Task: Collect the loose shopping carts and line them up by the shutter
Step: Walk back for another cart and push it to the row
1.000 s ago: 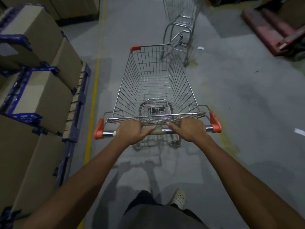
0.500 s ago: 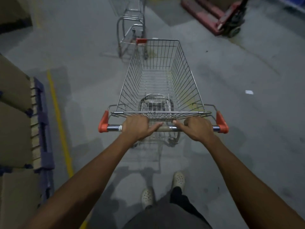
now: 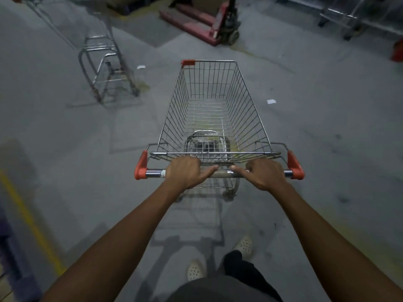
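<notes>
My left hand [image 3: 185, 171] is curled over the handle bar [image 3: 220, 174] of the shopping cart [image 3: 213, 153], fingers wrapped over the top and thumb lying along the bar toward the middle. My right hand [image 3: 265, 174] grips the same bar the same way, thumb pointing inward, so the 2 thumb tips lie near each other with a short bare stretch of bar between them. Both arms reach straight out to it.

Outside each hand the bar ends in an orange cap, 1 on the left [image 3: 140, 165] and 1 on the right [image 3: 294, 165]. The wire basket stretches away from me with nothing in it, and an orange corner piece [image 3: 188, 62] sits on its far left rim. The cart stands on the grey concrete floor [image 3: 327, 149] directly in front of me, my 2 pale shoes [image 3: 244, 245] behind it.

A second cart [image 3: 102, 62] stands ahead to the left, well apart from mine and blurred. A red pallet jack [image 3: 207, 25] lies on the floor beyond my cart's far end. Metal wheeled frames [image 3: 340, 18] show at the top right, too blurred to tell what they are. A scrap of paper [image 3: 271, 101] lies right of the basket and another [image 3: 141, 67] near the second cart. A yellow line [image 3: 28, 216] runs along the floor at my lower left.
</notes>
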### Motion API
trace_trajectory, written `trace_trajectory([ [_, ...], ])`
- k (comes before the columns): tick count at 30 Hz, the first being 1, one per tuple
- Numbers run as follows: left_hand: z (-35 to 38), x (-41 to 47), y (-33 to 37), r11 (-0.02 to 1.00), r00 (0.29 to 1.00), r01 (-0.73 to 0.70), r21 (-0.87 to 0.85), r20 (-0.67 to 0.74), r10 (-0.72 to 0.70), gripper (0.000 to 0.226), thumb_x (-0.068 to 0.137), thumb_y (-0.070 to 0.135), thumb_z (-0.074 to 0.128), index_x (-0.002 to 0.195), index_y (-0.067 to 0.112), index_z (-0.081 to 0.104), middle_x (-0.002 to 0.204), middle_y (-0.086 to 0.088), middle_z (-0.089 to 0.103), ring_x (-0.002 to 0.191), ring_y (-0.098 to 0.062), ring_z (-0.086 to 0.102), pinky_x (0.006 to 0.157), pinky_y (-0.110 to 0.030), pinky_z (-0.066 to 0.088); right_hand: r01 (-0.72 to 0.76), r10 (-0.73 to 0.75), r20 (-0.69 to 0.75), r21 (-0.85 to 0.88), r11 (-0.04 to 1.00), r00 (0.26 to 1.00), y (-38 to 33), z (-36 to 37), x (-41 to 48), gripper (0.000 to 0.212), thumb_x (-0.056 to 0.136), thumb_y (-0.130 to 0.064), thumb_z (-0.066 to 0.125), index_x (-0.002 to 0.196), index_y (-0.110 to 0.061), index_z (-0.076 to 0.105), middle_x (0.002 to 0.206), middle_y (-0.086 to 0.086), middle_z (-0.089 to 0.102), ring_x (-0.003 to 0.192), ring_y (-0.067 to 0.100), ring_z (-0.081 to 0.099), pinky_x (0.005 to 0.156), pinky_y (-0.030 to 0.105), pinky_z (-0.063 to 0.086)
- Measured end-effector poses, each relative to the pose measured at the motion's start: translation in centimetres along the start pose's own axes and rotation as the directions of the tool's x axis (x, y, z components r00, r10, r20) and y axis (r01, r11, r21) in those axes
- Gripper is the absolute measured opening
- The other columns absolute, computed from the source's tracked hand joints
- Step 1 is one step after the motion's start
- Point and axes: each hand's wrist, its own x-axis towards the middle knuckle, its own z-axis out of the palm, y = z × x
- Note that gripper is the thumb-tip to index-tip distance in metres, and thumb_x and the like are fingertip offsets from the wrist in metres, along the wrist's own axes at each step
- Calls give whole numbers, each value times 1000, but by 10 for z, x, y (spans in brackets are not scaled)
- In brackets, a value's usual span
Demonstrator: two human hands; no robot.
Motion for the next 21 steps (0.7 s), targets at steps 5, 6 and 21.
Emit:
trace_trajectory([
  [5,-4,48,37,995,996,-93,-24,-14,93,78,85,86,19,61,19,52,58,2,47,60,-20,52,56,-31,39,-121,121,-2,17,993,993,47,-4,-6,92,67,-98,3,56,-21,52,57,-4,52,56,11,48,60,30,35],
  [6,-4,57,45,994,994,-106,-33,-10,105,78,84,87,18,60,20,50,59,2,48,60,-20,53,56,-31,42,-133,133,-1,25,991,991,57,-5,-8,93,65,-99,2,57,-22,52,57,-4,52,56,10,48,60,30,35],
  [21,-5,200,200,960,962,-273,65,6,273,92,76,94,6,71,19,59,64,-1,58,62,-20,58,59,-29,46,-392,400,-32,138,909,916,228,-20,-23,102,57,-102,-7,59,-23,56,58,-5,55,56,11,53,63,28,45],
])
